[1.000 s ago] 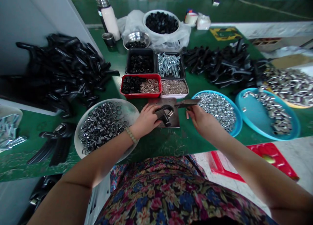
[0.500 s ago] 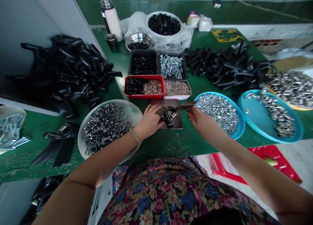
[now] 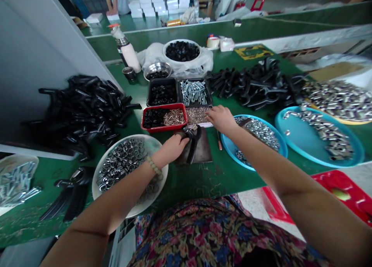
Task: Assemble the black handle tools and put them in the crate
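My left hand (image 3: 173, 146) is closed round a black handle-shaped part (image 3: 192, 147), which has a short shiny metal piece (image 3: 194, 129) near its top. This part is held over a flat metal plate (image 3: 205, 149) on the bench. My right hand (image 3: 221, 117) reaches to a whitish tray (image 3: 210, 124) of small metal pieces (image 3: 196, 115). Its fingers are drawn together at the pieces, and whatever is between them is hidden. Beneath my right forearm, a brown strip-like tool (image 3: 245, 122) lies across a blue basin (image 3: 285, 152) of small shiny parts.
A red tray (image 3: 164, 129), black trays and a bowl of metal rings (image 3: 100, 197) surround the plate. Black parts (image 3: 95, 100) are heaped left and back right. Another blue basin (image 3: 305, 143) stands right. A flask (image 3: 129, 55) stands behind; a person's hands (image 3: 112, 12) show beyond.
My right hand has let go of the flat tool and moved left and forward to the small metal pieces. My left hand still holds the black part, now turned. The view has tilted up.
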Action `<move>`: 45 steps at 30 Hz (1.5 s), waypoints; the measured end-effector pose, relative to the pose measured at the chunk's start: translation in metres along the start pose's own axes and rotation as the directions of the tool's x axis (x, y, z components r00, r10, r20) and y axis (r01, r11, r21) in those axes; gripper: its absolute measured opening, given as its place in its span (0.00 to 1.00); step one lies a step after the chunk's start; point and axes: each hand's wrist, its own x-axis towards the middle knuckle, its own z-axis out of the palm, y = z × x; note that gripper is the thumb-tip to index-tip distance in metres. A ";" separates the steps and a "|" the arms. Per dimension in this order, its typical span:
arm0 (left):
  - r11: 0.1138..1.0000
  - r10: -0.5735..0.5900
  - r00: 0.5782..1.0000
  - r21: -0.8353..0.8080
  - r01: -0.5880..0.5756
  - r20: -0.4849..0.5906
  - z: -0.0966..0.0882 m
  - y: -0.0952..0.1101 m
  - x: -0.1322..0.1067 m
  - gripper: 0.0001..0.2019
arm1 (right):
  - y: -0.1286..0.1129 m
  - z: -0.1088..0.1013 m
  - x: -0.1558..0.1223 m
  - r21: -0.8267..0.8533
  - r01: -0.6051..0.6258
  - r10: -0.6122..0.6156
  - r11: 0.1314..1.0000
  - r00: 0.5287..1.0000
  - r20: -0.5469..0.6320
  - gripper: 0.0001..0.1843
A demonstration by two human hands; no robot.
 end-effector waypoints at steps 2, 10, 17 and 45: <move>0.999 -0.042 0.997 0.016 0.041 0.066 0.002 -0.006 0.005 0.11 | -0.009 0.005 0.031 -0.043 0.036 -0.035 0.998 0.999 0.035 0.13; 0.874 0.110 0.992 0.470 -0.127 0.064 0.007 -0.011 -0.005 0.13 | -0.004 0.023 0.047 0.033 0.088 -0.087 0.996 0.996 -0.023 0.12; 0.727 0.370 0.927 0.640 -0.247 -0.062 -0.003 0.029 0.117 0.13 | -0.003 0.018 0.045 0.098 0.029 -0.028 0.995 1.000 -0.008 0.13; 0.962 0.175 0.966 -0.174 -0.209 -0.192 0.036 -0.005 0.009 0.07 | -0.043 0.023 -0.070 0.861 -0.216 0.185 0.460 0.972 0.145 0.07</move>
